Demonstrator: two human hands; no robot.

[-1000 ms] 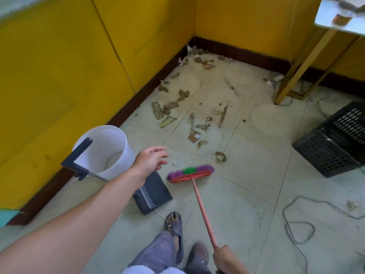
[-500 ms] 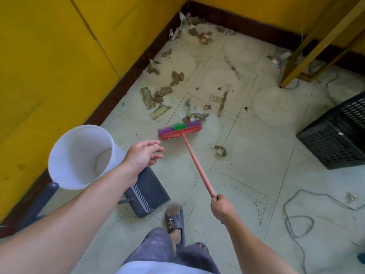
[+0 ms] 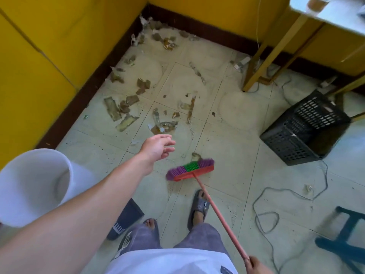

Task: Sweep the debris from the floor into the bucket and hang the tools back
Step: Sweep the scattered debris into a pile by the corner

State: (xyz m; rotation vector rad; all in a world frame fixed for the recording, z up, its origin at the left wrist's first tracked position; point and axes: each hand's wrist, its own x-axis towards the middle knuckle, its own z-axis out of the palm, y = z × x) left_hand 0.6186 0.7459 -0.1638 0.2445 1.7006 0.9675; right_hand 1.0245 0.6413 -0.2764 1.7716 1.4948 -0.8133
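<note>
A broom [image 3: 190,170] with a red head and purple and green bristles rests on the tiled floor just ahead of my feet. My right hand [image 3: 256,265] grips the end of its red handle at the bottom edge. One brown scrap [image 3: 196,155] lies against the bristles. My left hand [image 3: 158,146] hangs over the floor with relaxed fingers, holding nothing. Several scraps of brown debris [image 3: 126,107] are scattered toward the corner. The white bucket [image 3: 33,184] stands at the left, and a dark dustpan [image 3: 126,218] lies beside it, partly behind my forearm.
Yellow walls with a dark skirting [image 3: 94,76] close the left and far sides. A black plastic crate [image 3: 304,131] lies at the right, near yellow table legs [image 3: 256,74]. A grey cable [image 3: 264,210] loops on the floor, and a blue stool [image 3: 343,238] stands at the lower right.
The broom head has been drawn back from the debris toward my feet, bringing one scrap with it. My right hand pulled down to the frame's bottom edge. My left hand lifted forward.
</note>
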